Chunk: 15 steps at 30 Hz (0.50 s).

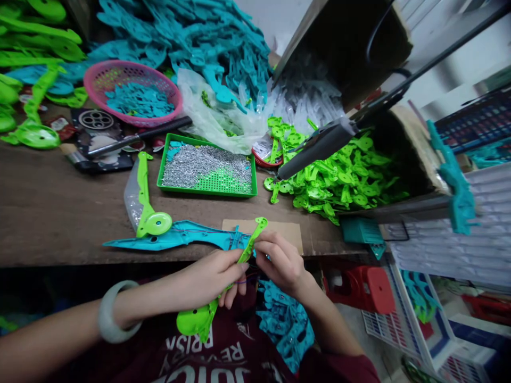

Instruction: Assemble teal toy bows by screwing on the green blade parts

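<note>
My left hand (225, 274) is closed round a long, bright green plastic part (195, 322), which slants across it with its round end hanging lower left over my lap. My right hand (281, 263) has its fingers pinched together beside the upper end of that part; what they hold is hidden. A thin dark wire shows near my left fingers. Just beyond my hands, a long blue plastic shell (191, 234) lies along the table edge, partly on a piece of cardboard (293, 234). Resting against it is another green part (159, 223) with a clear blade (133, 197).
A green tray (207, 192) of small metal screws stands ahead, with a pink basket (131, 121) of blue pieces behind it. An electric screwdriver (319, 149) hangs over a green parts pile (339, 183). Blue shells (191, 37) are heaped behind. A red stool (377, 287) stands at right.
</note>
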Available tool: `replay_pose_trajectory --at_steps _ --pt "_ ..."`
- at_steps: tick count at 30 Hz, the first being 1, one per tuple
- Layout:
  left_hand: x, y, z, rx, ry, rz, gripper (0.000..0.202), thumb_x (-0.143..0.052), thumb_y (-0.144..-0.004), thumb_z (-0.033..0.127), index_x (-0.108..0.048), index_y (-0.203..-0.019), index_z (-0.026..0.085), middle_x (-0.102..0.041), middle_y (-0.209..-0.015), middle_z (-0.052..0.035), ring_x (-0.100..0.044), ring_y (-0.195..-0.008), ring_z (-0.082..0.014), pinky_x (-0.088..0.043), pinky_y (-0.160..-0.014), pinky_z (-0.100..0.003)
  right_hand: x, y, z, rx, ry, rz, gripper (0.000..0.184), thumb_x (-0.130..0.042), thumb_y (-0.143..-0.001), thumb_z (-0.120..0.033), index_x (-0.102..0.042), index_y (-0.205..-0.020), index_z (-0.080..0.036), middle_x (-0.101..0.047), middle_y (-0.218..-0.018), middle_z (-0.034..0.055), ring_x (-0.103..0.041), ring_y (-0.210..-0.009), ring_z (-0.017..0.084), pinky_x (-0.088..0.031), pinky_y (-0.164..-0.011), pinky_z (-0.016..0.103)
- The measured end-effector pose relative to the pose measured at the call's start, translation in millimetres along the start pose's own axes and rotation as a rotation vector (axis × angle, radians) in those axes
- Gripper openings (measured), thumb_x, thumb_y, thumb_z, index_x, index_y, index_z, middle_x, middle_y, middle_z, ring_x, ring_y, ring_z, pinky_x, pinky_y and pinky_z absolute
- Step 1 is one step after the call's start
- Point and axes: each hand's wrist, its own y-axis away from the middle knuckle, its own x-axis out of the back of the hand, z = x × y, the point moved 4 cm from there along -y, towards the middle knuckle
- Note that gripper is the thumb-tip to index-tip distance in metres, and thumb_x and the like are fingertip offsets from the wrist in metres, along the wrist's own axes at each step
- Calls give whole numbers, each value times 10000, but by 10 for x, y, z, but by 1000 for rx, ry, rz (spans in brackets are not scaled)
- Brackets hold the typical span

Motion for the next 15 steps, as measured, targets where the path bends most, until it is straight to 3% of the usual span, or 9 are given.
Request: replay_pose_trajectory --at_steps 4,8,11,15 --pt "-13 23 19 -18 -55 -21 307 -349 -983 382 -548 -854 188 -581 -574 33 -582 -504 -120 -468 -511 -220 3 3 -51 6 39 -55 230 -561 -916 -21 -578 -1112 -139 -677 -1014 131 -670 -929 193 -593 -794 303" --pt "-23 -6 2 -26 -96 64 398 -287 -1003 445 -510 -779 203 -512 -476 54 -514 -405 -109 -425 -450 -211 -37 13 -113 37 153 -156 243 -552 -921 -29 -578 -1150 -105 -680 -1043 162 -667 -927 218 -582 -787 318" --pt "-36 -40 -31 -3 -112 99 461 -264 -1014 488 -493 -724 212 -503 -428 54 -481 -359 -109 -407 -432 -216 -60 7 -98 -26 100 -157 195 -547 -935 -48 -587 -1103 -139 -670 -999 125 -664 -922 203 -574 -797 306" --pt "-18 -62 -42 -36 -191 171 456 -278 -1030 446 -477 -685 224 -506 -415 53 -508 -385 -121 -439 -520 -245 -60 -12 -94 -144 3 -124 140 -544 -949 -67 -590 -1028 -173 -655 -945 87 -660 -895 173 -569 -807 283"
